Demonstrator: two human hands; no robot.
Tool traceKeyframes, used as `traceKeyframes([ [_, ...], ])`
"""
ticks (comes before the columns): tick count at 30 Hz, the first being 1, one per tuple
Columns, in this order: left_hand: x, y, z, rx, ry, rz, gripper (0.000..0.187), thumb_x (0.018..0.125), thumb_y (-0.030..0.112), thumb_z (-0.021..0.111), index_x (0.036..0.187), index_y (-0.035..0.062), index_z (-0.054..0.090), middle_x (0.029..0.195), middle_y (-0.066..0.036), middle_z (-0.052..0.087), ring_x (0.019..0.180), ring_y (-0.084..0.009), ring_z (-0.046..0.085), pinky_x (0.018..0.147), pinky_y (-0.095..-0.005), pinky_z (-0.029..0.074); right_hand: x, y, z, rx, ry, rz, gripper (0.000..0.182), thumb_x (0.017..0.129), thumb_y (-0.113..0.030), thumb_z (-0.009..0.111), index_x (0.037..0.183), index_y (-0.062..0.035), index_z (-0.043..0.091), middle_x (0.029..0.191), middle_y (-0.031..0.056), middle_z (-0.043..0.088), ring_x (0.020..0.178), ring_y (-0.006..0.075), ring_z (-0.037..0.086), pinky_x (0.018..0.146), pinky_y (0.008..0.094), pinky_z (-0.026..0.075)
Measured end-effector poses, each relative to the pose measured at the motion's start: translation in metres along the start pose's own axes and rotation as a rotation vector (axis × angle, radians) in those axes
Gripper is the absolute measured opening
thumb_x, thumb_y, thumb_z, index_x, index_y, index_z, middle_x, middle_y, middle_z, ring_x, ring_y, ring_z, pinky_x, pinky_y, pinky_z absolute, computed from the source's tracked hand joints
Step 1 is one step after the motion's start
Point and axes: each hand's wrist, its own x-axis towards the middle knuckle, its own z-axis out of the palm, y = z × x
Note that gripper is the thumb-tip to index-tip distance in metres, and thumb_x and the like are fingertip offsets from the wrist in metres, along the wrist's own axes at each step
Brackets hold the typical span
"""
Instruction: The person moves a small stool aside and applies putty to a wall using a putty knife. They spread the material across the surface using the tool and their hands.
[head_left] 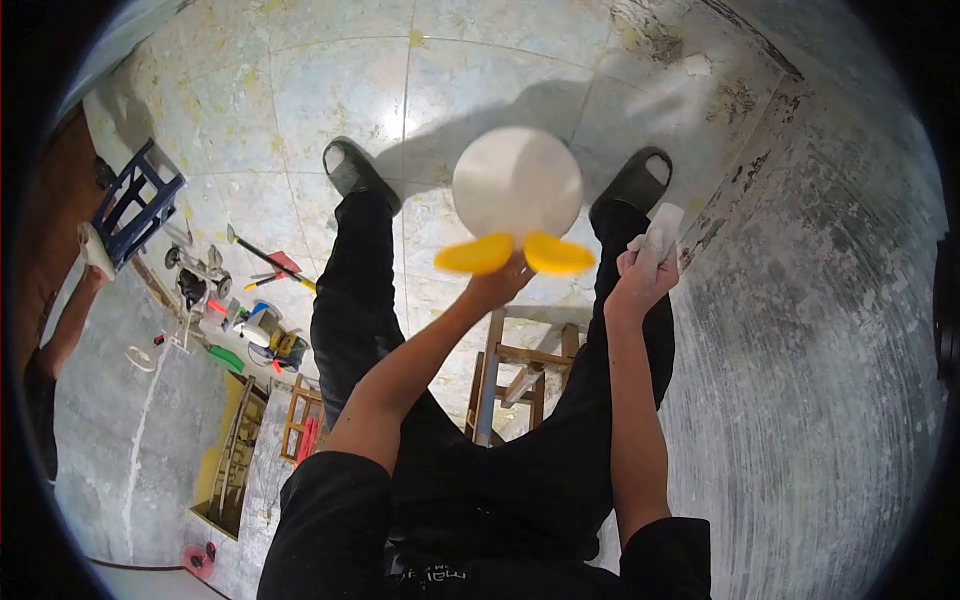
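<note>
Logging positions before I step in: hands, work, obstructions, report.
Right hand gripping white piece. Left hand at yellow parts by white disc; grip unclear. Wooden frame seen between the legs.

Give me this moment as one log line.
left hand: holding white disc with yellow tabs | right hand: gripping pale piece | dark slippers: apart

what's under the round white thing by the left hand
Tiled floor shows around the round white thing, with a dark slipper on each side. What lies directly beneath is covered; the yellow pieces hide part of the left hand.
</note>
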Motion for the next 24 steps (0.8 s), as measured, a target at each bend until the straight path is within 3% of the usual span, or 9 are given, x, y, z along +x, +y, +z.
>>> traceKeyframes([
  [2,-0.024,0.010,0.015,-0.260,-0.239,-0.334,0.026,0.093,0.021,0.056,0.111,0.0026,0.062,0.107,-0.015,0.065,0.104,-0.0364,0.060,0.096,-0.0483,0.045,0.000,-0.002,0.005,-0.028,0.016,0.006,0.015,0.095,-0.010,0.055,0.081,-0.0043,0.055,0.069,0.0005,0.056,0.047,0.0035,0.038,0.042,0.0207,0.026],
  [4,-0.086,-0.001,0.058,0.161,-0.021,0.091,0.037,0.080,0.013,0.064,0.113,-0.0008,0.060,0.096,-0.021,0.062,0.100,-0.0410,0.060,0.093,-0.0493,0.045,0.000,0.003,0.006,-0.050,-0.001,0.008,0.017,0.096,-0.012,0.055,0.081,-0.0043,0.055,0.067,-0.0004,0.053,0.047,0.0035,0.038,0.042,0.0212,0.025],
  [5,-0.094,0.013,0.044,-0.049,-0.385,-0.228,0.044,0.073,0.010,0.066,0.115,-0.0004,0.059,0.097,-0.023,0.063,0.101,-0.0407,0.061,0.092,-0.0500,0.046,0.001,0.007,0.006,-0.058,-0.006,0.005,0.018,0.096,-0.012,0.055,0.080,-0.0043,0.055,0.066,-0.0008,0.052,0.046,0.0035,0.037,0.042,0.0214,0.025],
  [7,-0.090,0.040,0.008,-0.042,-0.565,-0.372,0.050,0.069,0.010,0.069,0.117,-0.0003,0.057,0.098,-0.023,0.063,0.099,-0.0414,0.062,0.088,-0.0503,0.048,0.000,0.016,0.004,-0.091,-0.030,-0.014,0.022,0.097,-0.019,0.058,0.080,-0.0046,0.056,0.064,-0.0028,0.048,0.047,0.0032,0.037,0.043,0.0216,0.025],
  [9,-0.109,0.041,0.015,0.037,-0.922,-0.343,0.045,0.091,0.040,0.056,0.121,0.0064,0.058,0.129,-0.023,0.057,0.111,-0.0440,0.060,0.098,-0.0502,0.046,-0.001,0.017,0.006,-0.138,-0.042,-0.024,0.024,0.097,-0.021,0.060,0.081,-0.0047,0.056,0.063,-0.0035,0.047,0.047,0.0030,0.036,0.044,0.0215,0.025],
  [11,-0.109,0.030,0.027,-0.385,-1.120,-0.483,0.049,0.093,0.046,0.054,0.122,0.0068,0.059,0.126,-0.023,0.061,0.113,-0.0405,0.061,0.097,-0.0487,0.046,0.000,0.011,0.011,-0.080,-0.050,0.055,0.025,0.097,-0.025,0.062,0.081,-0.0063,0.057,0.065,-0.0040,0.048,0.049,0.0026,0.037,0.045,0.0211,0.027],
  [19,-0.011,-0.024,-0.026,-0.253,-0.914,-0.233,0.041,0.096,0.036,0.054,0.123,0.0052,0.059,0.126,-0.017,0.061,0.105,-0.0347,0.064,0.094,-0.0431,0.049,0.036,-0.013,0.010,-0.145,-0.367,0.259,0.017,0.093,-0.019,0.061,0.088,-0.0024,0.060,0.070,-0.0023,0.051,0.054,0.0029,0.042,0.046,0.0202,0.032],
  [21,0.069,0.039,-0.104,-0.482,-0.787,-1.121,0.037,0.093,0.028,0.059,0.121,0.0048,0.059,0.125,-0.017,0.061,0.108,-0.0327,0.063,0.094,-0.0416,0.049,0.049,-0.031,0.015,-0.192,-0.470,0.180,0.022,0.093,-0.023,0.061,0.084,-0.0030,0.060,0.067,-0.0033,0.048,0.052,0.0029,0.041,0.045,0.0203,0.031],
  [24,0.090,-0.024,-0.065,-0.028,-0.472,-0.445,0.046,0.083,0.025,0.067,0.124,0.0079,0.057,0.124,-0.020,0.061,0.110,-0.0376,0.061,0.095,-0.0426,0.050,0.077,-0.064,0.020,-0.188,-0.599,0.181,0.028,0.093,-0.027,0.062,0.078,-0.0043,0.060,0.063,-0.0041,0.046,0.049,0.0029,0.039,0.044,0.0203,0.029],
])
